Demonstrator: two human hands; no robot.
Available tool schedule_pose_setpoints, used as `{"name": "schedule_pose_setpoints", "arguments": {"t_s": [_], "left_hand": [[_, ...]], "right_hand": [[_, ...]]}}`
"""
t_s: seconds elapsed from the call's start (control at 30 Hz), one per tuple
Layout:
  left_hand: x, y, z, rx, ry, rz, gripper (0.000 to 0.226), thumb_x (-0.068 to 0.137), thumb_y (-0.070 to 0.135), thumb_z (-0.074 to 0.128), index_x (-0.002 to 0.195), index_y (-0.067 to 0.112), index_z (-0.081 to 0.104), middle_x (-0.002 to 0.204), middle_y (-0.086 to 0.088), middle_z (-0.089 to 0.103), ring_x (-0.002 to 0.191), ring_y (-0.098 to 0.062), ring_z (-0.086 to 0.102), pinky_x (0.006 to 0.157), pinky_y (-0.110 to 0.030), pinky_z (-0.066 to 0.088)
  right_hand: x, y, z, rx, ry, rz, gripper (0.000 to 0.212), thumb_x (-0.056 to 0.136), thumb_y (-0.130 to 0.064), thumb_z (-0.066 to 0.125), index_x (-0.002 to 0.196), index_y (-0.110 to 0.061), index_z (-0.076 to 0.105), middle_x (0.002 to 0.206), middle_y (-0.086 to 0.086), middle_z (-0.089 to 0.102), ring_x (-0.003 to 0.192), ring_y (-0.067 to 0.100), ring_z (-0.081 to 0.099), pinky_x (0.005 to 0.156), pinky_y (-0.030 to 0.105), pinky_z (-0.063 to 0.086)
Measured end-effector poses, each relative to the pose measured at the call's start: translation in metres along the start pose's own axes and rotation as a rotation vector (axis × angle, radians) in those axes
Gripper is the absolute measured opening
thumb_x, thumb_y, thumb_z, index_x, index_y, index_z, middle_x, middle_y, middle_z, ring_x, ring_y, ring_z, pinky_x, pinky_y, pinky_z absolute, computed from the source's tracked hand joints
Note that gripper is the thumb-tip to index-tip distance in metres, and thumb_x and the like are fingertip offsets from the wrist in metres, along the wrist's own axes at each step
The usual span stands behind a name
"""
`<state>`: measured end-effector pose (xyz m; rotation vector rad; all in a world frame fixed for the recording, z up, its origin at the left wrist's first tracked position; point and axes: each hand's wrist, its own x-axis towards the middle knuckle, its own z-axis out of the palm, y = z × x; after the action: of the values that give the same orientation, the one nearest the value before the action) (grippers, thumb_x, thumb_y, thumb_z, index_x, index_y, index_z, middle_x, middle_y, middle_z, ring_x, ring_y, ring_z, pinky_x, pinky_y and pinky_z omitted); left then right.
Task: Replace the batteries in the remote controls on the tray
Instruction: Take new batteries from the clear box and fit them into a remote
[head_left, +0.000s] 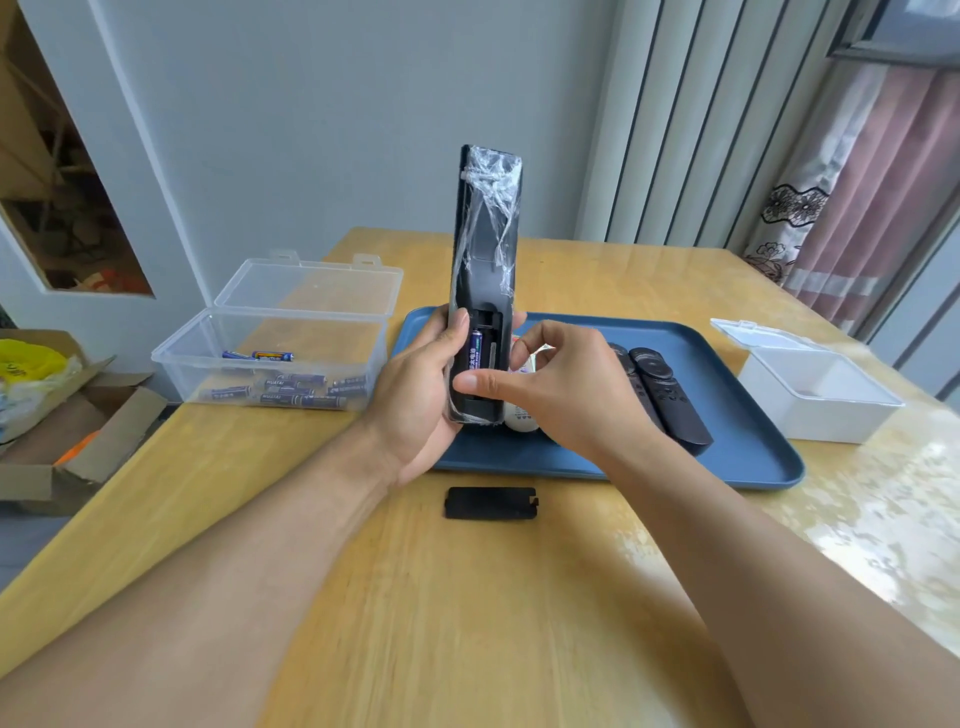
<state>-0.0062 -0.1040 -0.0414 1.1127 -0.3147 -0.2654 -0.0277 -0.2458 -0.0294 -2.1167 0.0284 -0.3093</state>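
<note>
My left hand (415, 389) grips the remote (485, 270) upright over the tray (727, 457); right-hand fingers (524, 353) pinch at the open bay. The seated battery (476, 353) could spring out if nudged.

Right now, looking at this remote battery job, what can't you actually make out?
- Head view: right slot of the black remote, filled or not; the right hand covers it.
- White remote on the tray: mostly behind the held remote.
- White box: contents too dim.
- Batteries in the clear box: labels too small.
</note>
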Motion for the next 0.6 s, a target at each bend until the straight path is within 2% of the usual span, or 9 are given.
{"name": "schedule_pose_setpoints", "arguments": {"t_s": [0.1,0.2,0.3,0.33,0.4,0.47,0.53,0.6], "left_hand": [[0.002,-0.002,0.001,-0.031,0.052,0.028,0.038,0.11,0.031,0.031,0.135,0.017,0.055,0.131,-0.001,0.069,0.107,-0.021,0.067,0.091,-0.04,0.059],[0.007,-0.003,0.001,-0.068,0.147,0.083,0.038,0.11,0.029,0.035,0.137,0.011,0.054,0.128,-0.004,0.07,0.106,-0.021,0.071,0.08,-0.035,0.06],[0.012,0.001,-0.005,-0.05,0.246,0.142,0.037,0.109,0.024,0.038,0.135,0.006,0.056,0.124,-0.008,0.072,0.113,-0.023,0.069,0.085,-0.037,0.059],[0.013,0.002,-0.008,-0.04,0.267,0.144,0.035,0.108,0.023,0.04,0.135,0.006,0.056,0.123,-0.008,0.072,0.112,-0.024,0.07,0.087,-0.04,0.059],[0.013,0.004,-0.011,-0.024,0.275,0.124,0.032,0.107,0.023,0.044,0.133,0.008,0.057,0.122,-0.005,0.073,0.1,-0.022,0.074,0.076,-0.038,0.06],[0.012,0.004,-0.012,-0.004,0.27,0.093,0.031,0.105,0.021,0.049,0.131,0.007,0.058,0.121,-0.006,0.073,0.093,-0.02,0.074,0.064,-0.036,0.06],[0.011,0.004,-0.014,0.005,0.262,0.061,0.03,0.101,0.014,0.056,0.129,0.004,0.057,0.124,-0.014,0.07,0.094,-0.024,0.072,0.061,-0.038,0.06],[0.011,0.004,-0.015,0.025,0.235,0.047,0.031,0.097,0.005,0.06,0.128,0.005,0.057,0.127,-0.018,0.067,0.095,-0.028,0.072,0.065,-0.043,0.061]], "right_hand": [[-0.001,0.002,0.001,0.146,-0.07,0.027,0.054,0.064,-0.049,0.09,0.08,-0.009,0.058,0.052,-0.009,0.052,0.037,0.005,0.04,0.039,0.014,0.029],[0.004,0.002,-0.002,0.25,-0.096,0.059,0.046,0.073,-0.052,0.083,0.077,-0.017,0.055,0.061,-0.002,0.05,0.043,0.011,0.032,0.041,0.018,0.025],[0.013,0.008,-0.011,0.332,-0.093,0.168,0.038,0.081,-0.05,0.077,0.082,-0.019,0.056,0.065,-0.006,0.045,0.048,0.009,0.031,0.048,0.023,0.027],[0.016,0.011,-0.014,0.366,-0.098,0.204,0.031,0.084,-0.041,0.077,0.087,-0.018,0.058,0.068,-0.005,0.047,0.05,0.01,0.033,0.049,0.024,0.029],[0.019,0.014,-0.015,0.437,-0.108,0.257,0.014,0.091,-0.017,0.07,0.102,-0.014,0.062,0.078,-0.001,0.054,0.056,0.011,0.042,0.054,0.025,0.035],[0.019,0.014,-0.014,0.511,-0.106,0.271,0.024,0.096,0.003,0.054,0.115,-0.01,0.062,0.086,0.004,0.059,0.065,0.014,0.052,0.06,0.024,0.041],[0.018,0.012,-0.011,0.548,-0.104,0.202,0.034,0.099,0.01,0.041,0.121,-0.007,0.061,0.092,0.007,0.061,0.067,0.014,0.059,0.061,0.021,0.046],[0.017,0.011,-0.01,0.516,-0.084,0.057,0.032,0.103,0.005,0.039,0.124,-0.01,0.058,0.098,0.006,0.067,0.071,0.012,0.065,0.066,0.02,0.052]]}}
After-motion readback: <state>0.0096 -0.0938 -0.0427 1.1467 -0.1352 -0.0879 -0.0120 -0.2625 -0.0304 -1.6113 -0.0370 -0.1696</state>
